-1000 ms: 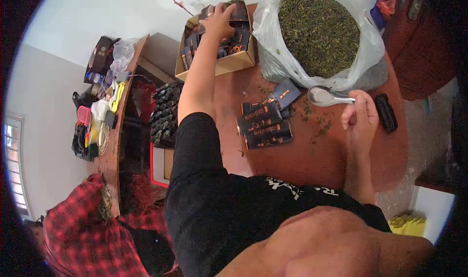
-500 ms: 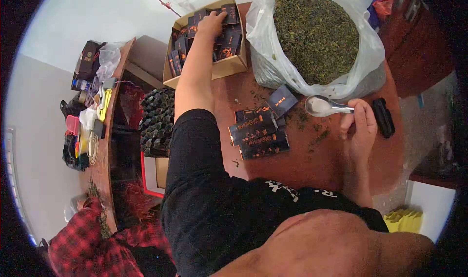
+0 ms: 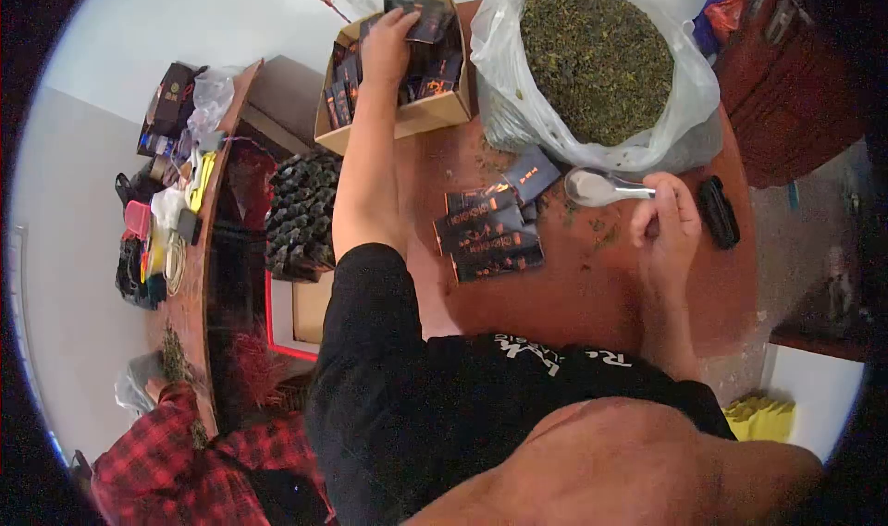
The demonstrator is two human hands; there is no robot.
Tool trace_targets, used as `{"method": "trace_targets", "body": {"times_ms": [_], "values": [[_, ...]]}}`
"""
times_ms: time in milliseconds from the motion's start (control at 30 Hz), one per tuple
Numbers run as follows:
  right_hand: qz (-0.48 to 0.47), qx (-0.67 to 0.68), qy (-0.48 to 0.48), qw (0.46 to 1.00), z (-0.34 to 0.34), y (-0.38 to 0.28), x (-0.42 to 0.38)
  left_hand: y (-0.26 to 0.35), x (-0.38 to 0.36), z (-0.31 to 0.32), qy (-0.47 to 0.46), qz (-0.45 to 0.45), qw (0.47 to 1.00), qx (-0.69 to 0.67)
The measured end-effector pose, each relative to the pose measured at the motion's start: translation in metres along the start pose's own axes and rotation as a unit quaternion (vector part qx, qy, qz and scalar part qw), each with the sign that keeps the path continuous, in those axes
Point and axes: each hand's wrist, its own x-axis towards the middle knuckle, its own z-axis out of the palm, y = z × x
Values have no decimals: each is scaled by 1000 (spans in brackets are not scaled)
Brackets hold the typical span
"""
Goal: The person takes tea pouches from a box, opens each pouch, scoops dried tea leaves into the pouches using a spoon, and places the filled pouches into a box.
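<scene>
My left hand (image 3: 385, 52) reaches into an open cardboard box (image 3: 439, 115) at the back of the table. Its fingers are closed on a black packet (image 3: 427, 23) at the box's far side, among other upright black packets with orange print. My right hand (image 3: 670, 230) grips a metal spoon (image 3: 597, 188) by its handle, over the table; the spoon's bowl points left and looks bare. Beyond the spoon stands a translucent plastic bag (image 3: 689, 144) full of dried dark green leaves (image 3: 597, 68). Several black packets (image 3: 492, 239) lie overlapping on the table between my arms.
A black case-like object (image 3: 719, 213) lies right of my right hand on the red-brown table (image 3: 592, 313). Leaf crumbs are scattered there. To the left is a stack of dark packets (image 3: 301, 211). A person in a red checked shirt (image 3: 153, 452) works at a cluttered side table.
My left hand has pulled slightly left and tipped a packet up at the box's far side. My right hand and spoon have shifted slightly left and up in view.
</scene>
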Motion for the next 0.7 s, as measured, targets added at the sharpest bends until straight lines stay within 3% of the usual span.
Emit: {"method": "trace_targets", "body": {"times_ms": [167,267,367,500,600,700], "values": [[-13,12,3,1000,-2,-1,-1,29,-40,-66,160,35,977,-136],[-15,40,-7,999,-3,0,2,59,-84,-113,175,72,974,-121],[-10,36,-21,999,2,-2,-4,91,-128,-146,141,75,972,-172],[-21,31,-30,999,3,-1,-6,115,-178,-153,-17,30,974,-223],[-39,30,-36,998,-1,1,-2,115,-202,-118,-35,29,950,-310],[-49,25,-37,998,-6,5,3,114,-204,-110,-66,58,955,-282]]}}
